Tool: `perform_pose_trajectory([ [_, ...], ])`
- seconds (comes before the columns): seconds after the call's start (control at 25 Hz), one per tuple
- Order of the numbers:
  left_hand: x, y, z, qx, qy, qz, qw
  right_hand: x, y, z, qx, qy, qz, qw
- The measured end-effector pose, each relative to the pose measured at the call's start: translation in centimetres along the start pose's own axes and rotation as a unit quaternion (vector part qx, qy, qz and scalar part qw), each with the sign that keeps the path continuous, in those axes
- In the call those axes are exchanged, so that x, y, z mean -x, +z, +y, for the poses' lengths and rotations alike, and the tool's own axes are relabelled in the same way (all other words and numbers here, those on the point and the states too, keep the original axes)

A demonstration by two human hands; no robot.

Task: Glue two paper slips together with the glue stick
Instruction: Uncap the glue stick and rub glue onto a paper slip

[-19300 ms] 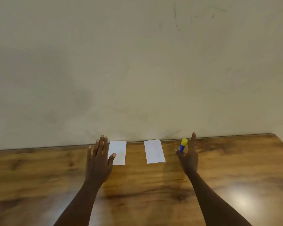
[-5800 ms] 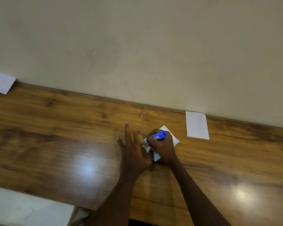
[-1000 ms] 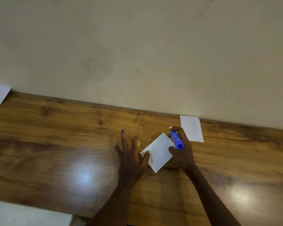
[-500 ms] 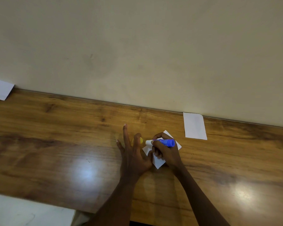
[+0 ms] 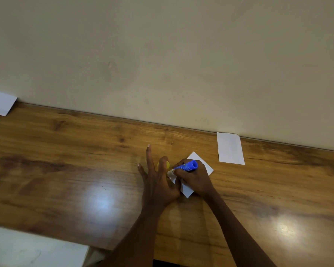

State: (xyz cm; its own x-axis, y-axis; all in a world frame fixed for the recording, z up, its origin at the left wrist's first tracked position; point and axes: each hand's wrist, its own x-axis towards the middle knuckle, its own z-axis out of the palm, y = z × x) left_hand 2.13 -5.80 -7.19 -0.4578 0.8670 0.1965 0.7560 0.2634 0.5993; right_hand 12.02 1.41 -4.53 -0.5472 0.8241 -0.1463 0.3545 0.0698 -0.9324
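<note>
A white paper slip [image 5: 206,165] lies turned like a diamond on the wooden table [image 5: 66,170]. My right hand [image 5: 193,179] grips the blue glue stick [image 5: 187,166] and holds its white tip against the slip's left part. My left hand [image 5: 156,182] rests flat beside it, fingers spread, its thumb side pressing the slip's left edge. The yellow cap [image 5: 166,165] shows between my left fingers; whether they pinch it is unclear. A second white slip [image 5: 230,148] lies apart at the wall, to the right.
The wall runs along the table's far edge. Another white paper [image 5: 0,102] sits at the far left by the wall. A pale surface [image 5: 33,247] shows below the table's near edge at lower left.
In the last second my right hand swung the glue stick from the slip's right corner down onto its left part, near my left thumb. The left hand stayed put.
</note>
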Motion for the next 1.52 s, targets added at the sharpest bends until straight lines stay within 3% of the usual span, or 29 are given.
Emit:
perform_pose_trajectory([
  [0.2, 0.1, 0.0, 0.0, -0.001, 0.007, 0.004, 1.000, -0.2, -0.4, -0.5, 0.047, -0.027, -0.023, 0.998],
  [0.72, 0.1, 0.0, 0.1, -0.025, 0.004, 0.020, 0.999, -1.8, -4.4, 1.1, 0.055, 0.013, 0.113, 0.992],
  [1.0, 0.1, 0.0, 0.1, -0.032, 0.005, 0.020, 0.999, -2.0, -4.3, 1.0, 0.064, 0.016, 0.140, 0.988],
  [1.2, 0.1, 0.1, 0.1, -0.032, 0.010, 0.020, 0.999, -1.6, -3.9, 1.4, -0.010, 0.036, 0.190, 0.981],
  [1.52, 0.0, 0.2, 0.0, -0.043, 0.001, 0.007, 0.999, 0.7, -3.3, 1.4, 0.041, -0.048, 0.283, 0.957],
])
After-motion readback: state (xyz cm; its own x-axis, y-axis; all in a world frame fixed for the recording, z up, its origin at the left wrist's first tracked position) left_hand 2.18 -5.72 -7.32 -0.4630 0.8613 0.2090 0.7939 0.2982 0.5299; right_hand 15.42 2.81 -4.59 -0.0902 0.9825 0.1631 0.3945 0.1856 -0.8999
